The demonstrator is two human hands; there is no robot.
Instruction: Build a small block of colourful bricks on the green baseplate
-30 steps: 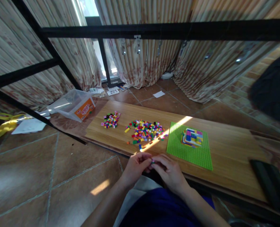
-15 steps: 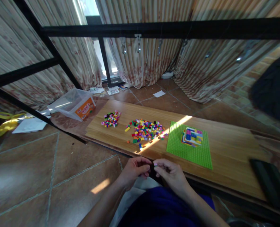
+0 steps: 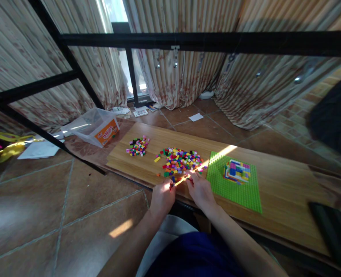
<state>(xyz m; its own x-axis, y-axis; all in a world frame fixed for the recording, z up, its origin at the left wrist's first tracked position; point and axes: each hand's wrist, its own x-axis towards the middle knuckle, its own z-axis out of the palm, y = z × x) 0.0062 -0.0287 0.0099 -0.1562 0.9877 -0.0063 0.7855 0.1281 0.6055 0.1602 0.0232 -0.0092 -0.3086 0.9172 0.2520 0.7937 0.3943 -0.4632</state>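
My left hand point(image 3: 162, 197) is at the front edge of the wooden board, its fingers drawn together beside a blue brick point(image 3: 173, 179). Whether it grips that brick I cannot make out. My right hand point(image 3: 200, 191) reaches to the near side of a big pile of small coloured toy bricks point(image 3: 177, 159). Its thumb and fingers are bent inward, and what lies between the fingertips is too small to name. Right of the pile lies a green baseplate point(image 3: 235, 196), carrying a layered, many-coloured brick build point(image 3: 237, 171).
A smaller brick pile point(image 3: 138, 147) lies left on the wooden board point(image 3: 285, 192). Beyond it stands a clear plastic box point(image 3: 93, 127) with an orange label. A dark flat device point(image 3: 328, 225) rests at the right end. A black metal frame point(image 3: 187, 40) crosses behind.
Both hands have moved forward from over my lap to the board's front edge and the big pile. The small piece seen in my right fingertips is no longer distinguishable. The view has shifted slightly.
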